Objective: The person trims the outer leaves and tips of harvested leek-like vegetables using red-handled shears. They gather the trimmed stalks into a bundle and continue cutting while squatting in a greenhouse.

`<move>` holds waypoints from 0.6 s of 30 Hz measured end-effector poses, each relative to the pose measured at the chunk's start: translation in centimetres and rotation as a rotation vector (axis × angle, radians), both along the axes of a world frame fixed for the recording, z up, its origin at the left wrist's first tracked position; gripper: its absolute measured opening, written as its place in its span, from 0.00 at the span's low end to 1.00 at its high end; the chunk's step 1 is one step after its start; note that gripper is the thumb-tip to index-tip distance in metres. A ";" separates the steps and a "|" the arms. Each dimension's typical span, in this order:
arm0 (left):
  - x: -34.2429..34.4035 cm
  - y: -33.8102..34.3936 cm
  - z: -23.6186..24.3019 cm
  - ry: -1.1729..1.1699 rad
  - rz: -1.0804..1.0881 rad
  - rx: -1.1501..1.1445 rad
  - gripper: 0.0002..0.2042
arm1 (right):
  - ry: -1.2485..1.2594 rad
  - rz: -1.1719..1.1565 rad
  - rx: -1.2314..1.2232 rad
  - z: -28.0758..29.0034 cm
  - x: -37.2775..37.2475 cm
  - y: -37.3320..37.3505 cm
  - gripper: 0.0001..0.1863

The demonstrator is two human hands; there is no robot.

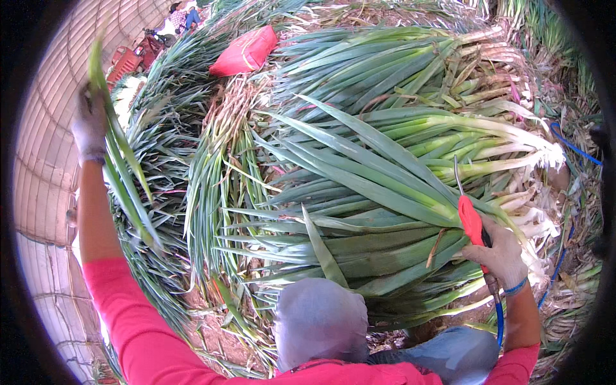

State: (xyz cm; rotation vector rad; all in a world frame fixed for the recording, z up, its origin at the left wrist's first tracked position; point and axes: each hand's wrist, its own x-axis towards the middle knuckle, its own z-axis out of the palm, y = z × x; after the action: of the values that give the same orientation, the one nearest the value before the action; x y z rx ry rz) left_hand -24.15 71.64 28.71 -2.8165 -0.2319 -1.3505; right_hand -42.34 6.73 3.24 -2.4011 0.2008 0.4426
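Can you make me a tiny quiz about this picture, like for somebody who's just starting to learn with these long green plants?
1. Which hand holds the red tool with the thin metal tip?
2. True or false: the left hand holds long green leaves.
3. What colour is the bag near the top of the picture? A) white B) red C) blue

Key:
1. The right hand.
2. True.
3. B.

Left hand [90,128] holds long green leaves [120,157] out at the side, right hand [504,251] grips a red tool [470,219] with thin metal tip, leeks [385,189] lie in heaps, red sack [245,51] rests beyond.
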 end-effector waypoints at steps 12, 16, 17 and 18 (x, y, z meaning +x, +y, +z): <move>12.5 -17.0 -25.8 0.320 -0.762 0.067 0.25 | -0.073 0.067 -0.095 0.2 -1.1 -1.9 0.41; 8.9 -39.0 -27.7 0.538 -1.200 0.038 0.16 | 0.123 -0.050 -0.069 1.7 -2.6 -2.3 0.38; 8.6 -42.5 -28.3 0.635 -1.159 0.131 0.17 | 0.109 -0.061 -0.053 1.1 -3.0 -2.6 0.40; 8.3 -45.0 -28.8 0.783 -1.155 0.117 0.20 | 0.118 -0.075 -0.057 0.8 -3.1 -2.6 0.40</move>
State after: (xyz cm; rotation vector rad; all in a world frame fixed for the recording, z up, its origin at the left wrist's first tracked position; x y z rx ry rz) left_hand -15.85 26.62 -0.08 -3.0732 1.5535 -0.0432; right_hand -45.48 4.14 4.01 -2.4154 0.3596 0.5511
